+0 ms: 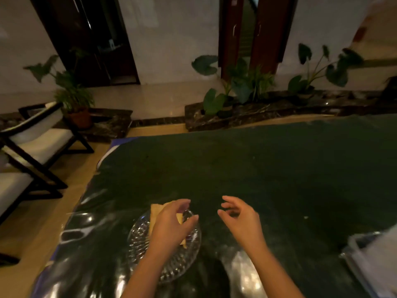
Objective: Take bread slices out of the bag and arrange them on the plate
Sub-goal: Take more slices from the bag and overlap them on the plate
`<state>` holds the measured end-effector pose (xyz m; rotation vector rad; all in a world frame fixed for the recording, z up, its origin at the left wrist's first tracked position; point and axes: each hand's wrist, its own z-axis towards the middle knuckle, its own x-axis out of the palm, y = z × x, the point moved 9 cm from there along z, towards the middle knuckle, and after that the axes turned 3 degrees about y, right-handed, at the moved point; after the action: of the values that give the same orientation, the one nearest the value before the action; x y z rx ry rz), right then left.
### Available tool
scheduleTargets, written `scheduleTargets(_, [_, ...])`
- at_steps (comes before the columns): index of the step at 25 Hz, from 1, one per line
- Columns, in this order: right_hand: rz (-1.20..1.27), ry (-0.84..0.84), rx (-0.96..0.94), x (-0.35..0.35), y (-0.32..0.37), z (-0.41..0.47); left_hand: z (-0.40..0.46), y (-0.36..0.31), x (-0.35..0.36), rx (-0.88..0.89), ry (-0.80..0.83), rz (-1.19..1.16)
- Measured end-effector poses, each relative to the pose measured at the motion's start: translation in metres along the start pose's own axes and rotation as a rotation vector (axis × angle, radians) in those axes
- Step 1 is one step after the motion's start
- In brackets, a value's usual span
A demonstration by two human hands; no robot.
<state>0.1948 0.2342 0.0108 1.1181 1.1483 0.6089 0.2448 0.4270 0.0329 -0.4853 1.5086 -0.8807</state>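
A clear patterned glass plate [137, 235] lies on the dark table near its front left. Pale yellow bread slices [155, 214] rest on the plate, mostly covered by my left hand [171, 226], which hovers right over them with fingers curled; whether it grips a slice I cannot tell. My right hand [238, 218] floats over the bare table to the right of the plate, fingers apart and holding nothing. A pale, blurred bag-like thing [373, 254] sits at the table's right edge.
The table [257, 168] has a dark glossy cover reaching far back. Two dark-framed chairs with white cushions [32, 147] stand on the left. Potted plants [73, 97] and a stone ledge [257, 112] line the far wall.
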Motion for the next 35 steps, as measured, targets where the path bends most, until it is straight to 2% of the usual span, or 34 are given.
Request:
scheduleTargets(6, [0.021, -0.043, -0.2, -0.172, 0.009, -0.062, -0.074, -0.151, 0.069, 0.096, -0.086, -0.056])
scheduleTargets(11, [-0.005, -0.044, -0.235, -0.285, -0.016, -0.104, -0.117, -0.246, 0.159, 0.129, 0.026, -0.117])
scheduleTargets(15, [-0.031, -0.057, -0.206, -0.358, -0.034, -0.105, -0.119, -0.283, 0.203, 0.129, 0.074, -0.103])
scheduleTargets(18, [-0.091, -0.051, -0.143, -0.405, -0.053, -0.097, -0.107, -0.299, 0.235, 0.137, 0.173, -0.104])
scheduleTargets(24, [-0.218, -0.055, -0.117, -0.462, -0.081, -0.071, -0.082, -0.314, 0.291, 0.046, 0.252, -0.104])
scheduleTargets(29, [-0.317, 0.142, -0.228, -0.46, -0.096, -0.029, -0.079, -0.315, 0.338, -0.103, 0.251, 0.078])
scheduleTargets(35, [-0.762, 0.635, -0.585, -0.432, -0.111, -0.004, -0.074, -0.324, 0.361, -0.238, 0.098, 0.112])
